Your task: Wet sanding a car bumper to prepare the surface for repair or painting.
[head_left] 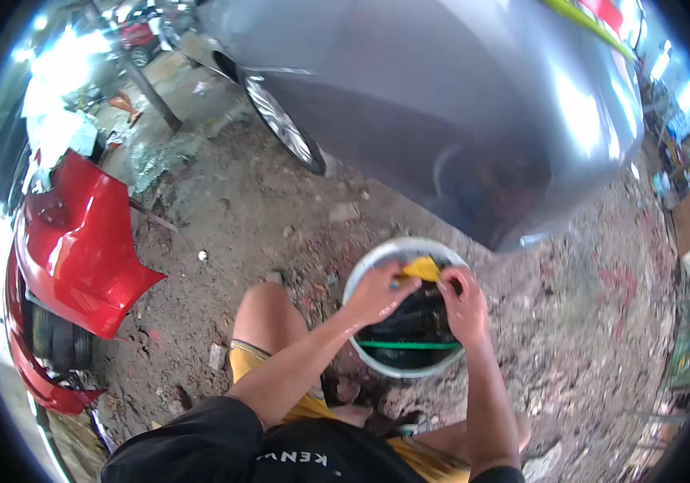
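Your left hand [379,293] and right hand [466,306] pinch opposite edges of the yellow sheet [421,268] over the bucket [369,260]. It looks thin, light and bendable, probably slippery if wet; hold it by the edges.

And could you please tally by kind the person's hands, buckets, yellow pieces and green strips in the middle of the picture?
Hands: 2, the left hand and right hand
Buckets: 1, the white bucket
Yellow pieces: 1, the yellow piece at the fingers
Green strips: 1, the green strip
Total: 5
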`<state>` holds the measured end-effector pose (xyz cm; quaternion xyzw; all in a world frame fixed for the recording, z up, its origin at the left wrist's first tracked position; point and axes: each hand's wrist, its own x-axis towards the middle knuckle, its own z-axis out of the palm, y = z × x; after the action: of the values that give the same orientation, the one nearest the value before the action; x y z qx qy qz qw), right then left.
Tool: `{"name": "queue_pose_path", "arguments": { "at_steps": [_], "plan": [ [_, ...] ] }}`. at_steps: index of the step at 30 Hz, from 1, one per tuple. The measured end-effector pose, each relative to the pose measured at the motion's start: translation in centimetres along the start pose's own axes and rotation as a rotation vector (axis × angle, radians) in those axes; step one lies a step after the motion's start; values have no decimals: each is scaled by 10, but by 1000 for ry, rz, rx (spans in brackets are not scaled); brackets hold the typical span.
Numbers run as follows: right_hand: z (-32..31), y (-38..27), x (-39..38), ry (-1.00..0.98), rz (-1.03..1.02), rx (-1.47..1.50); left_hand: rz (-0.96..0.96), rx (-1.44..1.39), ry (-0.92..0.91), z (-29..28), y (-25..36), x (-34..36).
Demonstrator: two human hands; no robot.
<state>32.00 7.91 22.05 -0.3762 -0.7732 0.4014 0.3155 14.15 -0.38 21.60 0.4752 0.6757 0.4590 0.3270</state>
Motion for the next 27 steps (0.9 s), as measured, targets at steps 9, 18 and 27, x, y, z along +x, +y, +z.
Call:
{"name": "queue_pose_path", "arguments": {
  "at_steps": [9, 18, 27],
  "plan": [
    [-20, 21, -12, -67, 472, 503, 216, 102, -268, 0, 12, 17],
    [14, -22, -4, 112, 487, 541, 281, 102, -41, -21, 15, 4],
    [5, -24, 11, 103, 460, 998, -207, -471, 8, -32, 7, 20]
  ]
}}
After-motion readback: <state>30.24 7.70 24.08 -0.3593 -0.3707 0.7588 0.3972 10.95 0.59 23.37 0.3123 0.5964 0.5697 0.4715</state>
